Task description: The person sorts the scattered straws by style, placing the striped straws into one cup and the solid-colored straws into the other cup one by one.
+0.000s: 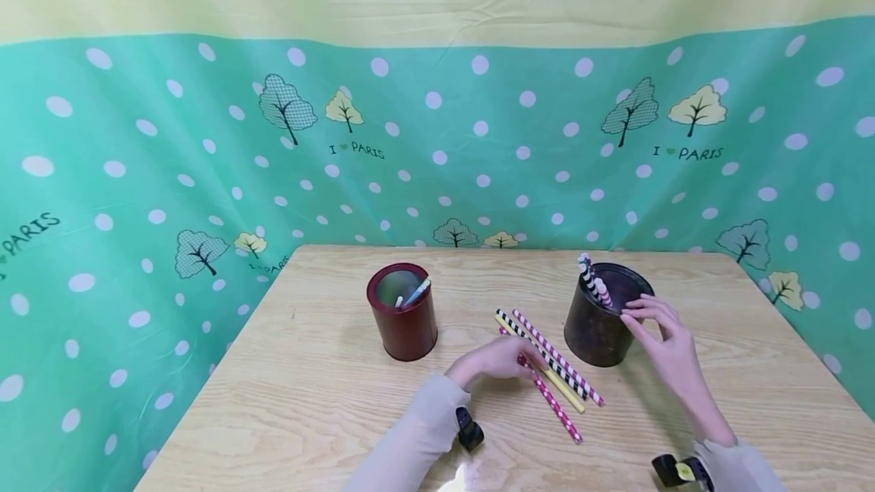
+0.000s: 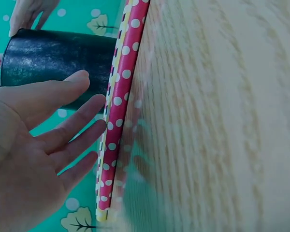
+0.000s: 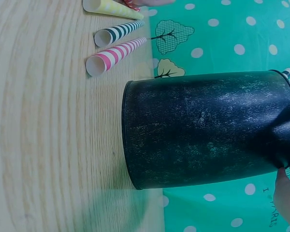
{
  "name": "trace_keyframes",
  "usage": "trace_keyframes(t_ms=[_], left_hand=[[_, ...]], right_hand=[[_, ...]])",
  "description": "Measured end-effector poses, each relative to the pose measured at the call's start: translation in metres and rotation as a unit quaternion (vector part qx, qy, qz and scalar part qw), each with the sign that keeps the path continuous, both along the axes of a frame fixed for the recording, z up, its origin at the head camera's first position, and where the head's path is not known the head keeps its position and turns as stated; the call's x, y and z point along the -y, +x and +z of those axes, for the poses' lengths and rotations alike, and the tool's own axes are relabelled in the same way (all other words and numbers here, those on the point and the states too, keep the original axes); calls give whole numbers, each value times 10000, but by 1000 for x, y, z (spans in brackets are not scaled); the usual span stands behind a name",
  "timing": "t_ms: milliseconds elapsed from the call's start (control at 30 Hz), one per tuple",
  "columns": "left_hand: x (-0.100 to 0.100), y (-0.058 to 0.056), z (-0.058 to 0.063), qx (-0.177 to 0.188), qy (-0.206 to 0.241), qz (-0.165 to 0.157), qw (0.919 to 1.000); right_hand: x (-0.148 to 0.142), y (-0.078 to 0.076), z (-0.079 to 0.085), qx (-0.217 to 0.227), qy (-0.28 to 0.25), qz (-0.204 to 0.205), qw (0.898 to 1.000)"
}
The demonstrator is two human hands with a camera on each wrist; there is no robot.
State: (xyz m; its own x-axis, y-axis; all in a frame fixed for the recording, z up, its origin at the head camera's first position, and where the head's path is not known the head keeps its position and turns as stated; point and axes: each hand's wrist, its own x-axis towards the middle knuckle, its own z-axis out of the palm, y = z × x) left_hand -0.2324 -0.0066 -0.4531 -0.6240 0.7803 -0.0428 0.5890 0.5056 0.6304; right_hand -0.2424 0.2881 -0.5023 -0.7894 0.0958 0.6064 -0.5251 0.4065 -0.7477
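My left hand is over several paper straws on the table, its fingers extended and loosely bent in the left wrist view. Their tips are at a pink polka-dot straw, holding nothing. Beside that straw lie a yellow straw, a black-and-white striped straw and a pink-and-white striped straw. At the right stands a black can with a few straws leaning inside. My right hand grips that can's rim between thumb and fingers; in the right wrist view most of the hand is cut off.
A dark red can stands on the left of the wooden table, with a light blue straw and another pale one in it. Behind the table hangs a green dotted curtain.
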Motion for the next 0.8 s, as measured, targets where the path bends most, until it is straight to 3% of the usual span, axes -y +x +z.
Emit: trace_keyframes(t_ms=[167, 333, 400, 600, 700, 733, 800], left_hand=[[-1, 1, -1, 44, -57, -63, 10000], [0, 1, -3, -48, -99, -177, 9998], [0, 1, -5, -113, -161, -193, 9996], [0, -1, -7, -165, -316, -153, 9992], [-1, -1, -6, -207, -386, -167, 9989], [-2, 0, -6, -226, -405, -172, 9988], [-2, 0, -6, -303, -470, -163, 9983]], right_hand=[[0, 0, 1, -37, -10, 78, 10000], [9, 13, 21, -67, -295, 522, 9982], [10, 14, 23, -59, -271, 510, 9983], [3, 3, 5, -23, 17, 40, 10000], [2, 2, 2, -56, 11, 35, 10000], [5, 7, 11, -95, -157, 264, 9995], [5, 7, 12, -129, -170, 315, 9993]])
